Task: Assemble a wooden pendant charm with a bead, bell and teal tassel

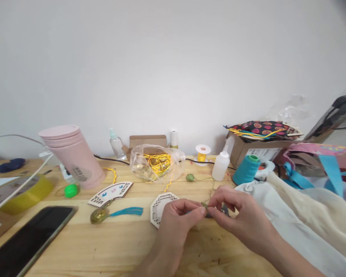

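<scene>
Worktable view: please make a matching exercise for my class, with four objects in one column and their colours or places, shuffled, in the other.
Column one:
1. Phone
2. Thread cone
3. Tumbler
4. Octagonal frame

Column two:
A. Pink
B. Partly behind the left hand
C. Lying flat, dark screen up
D. Blue, with a green top

Right pairs: 1-C, 2-D, 3-A, 4-B

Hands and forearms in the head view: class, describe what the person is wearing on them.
Both hands, left and right, are bare: no gloves. No sleeve, watch or bracelet shows on either visible forearm, and I see no rings, though some fingers are partly hidden.
</scene>
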`<state>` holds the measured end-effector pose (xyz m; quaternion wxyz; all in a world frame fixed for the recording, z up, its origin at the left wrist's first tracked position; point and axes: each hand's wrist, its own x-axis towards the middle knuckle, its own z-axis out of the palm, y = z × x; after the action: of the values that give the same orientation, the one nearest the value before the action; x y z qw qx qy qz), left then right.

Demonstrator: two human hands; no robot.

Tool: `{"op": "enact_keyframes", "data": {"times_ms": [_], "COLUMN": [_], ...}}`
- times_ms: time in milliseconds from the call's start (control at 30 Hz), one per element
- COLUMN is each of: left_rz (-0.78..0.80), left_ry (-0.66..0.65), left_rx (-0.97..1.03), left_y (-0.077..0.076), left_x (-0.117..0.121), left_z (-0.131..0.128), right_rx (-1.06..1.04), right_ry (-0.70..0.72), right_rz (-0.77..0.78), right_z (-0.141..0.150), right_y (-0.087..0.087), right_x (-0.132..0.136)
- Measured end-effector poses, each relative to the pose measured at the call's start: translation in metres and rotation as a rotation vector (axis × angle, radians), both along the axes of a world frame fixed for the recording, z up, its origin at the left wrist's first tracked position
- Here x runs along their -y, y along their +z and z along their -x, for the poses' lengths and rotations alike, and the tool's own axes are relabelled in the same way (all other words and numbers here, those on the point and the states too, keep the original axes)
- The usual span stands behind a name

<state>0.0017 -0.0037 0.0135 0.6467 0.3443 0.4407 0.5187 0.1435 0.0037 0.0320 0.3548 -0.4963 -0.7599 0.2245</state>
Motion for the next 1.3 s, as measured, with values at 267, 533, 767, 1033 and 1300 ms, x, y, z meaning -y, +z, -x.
{"op": "enact_keyframes", "data": {"times_ms": [267, 533, 767, 1033, 1300], "left_rz": [-0.099, -0.03, 0.007, -0.004, -0.038], "left_ry": [0.005, 0.012, -0.014, -0.012, -0.01], "left_rx": [-0.155, -0.13, -0.048, -0.083, -0.093], "left_y": [0.0006, 0.0002, -0.0017, -0.002, -0.0002], "left_x": [0.0001, 0.0011, -0.0004, -0.0007, -0.0008], "left_z": [-0.0014, -0.0014, -0.0003, -0.0007, 0.0001], "right_rx": [0.037, -0.18, -0.307, -0.129, -0.127], "right_ry": [0.002, 0.063, 0.096, 0.065, 0.046], "right_rz": [-0.082, 0.316, 0.394, 0.279, 0.324], "right_z": [-0.0006, -0.0058, -0.0071, -0.0069, -0.0054], "right_y": [-0.002, -0.0037, -0.0073, -0.0028, -0.0068], "right_x": [0.0023, -0.0037, -0.0054, -0.0029, -0.0034]}}
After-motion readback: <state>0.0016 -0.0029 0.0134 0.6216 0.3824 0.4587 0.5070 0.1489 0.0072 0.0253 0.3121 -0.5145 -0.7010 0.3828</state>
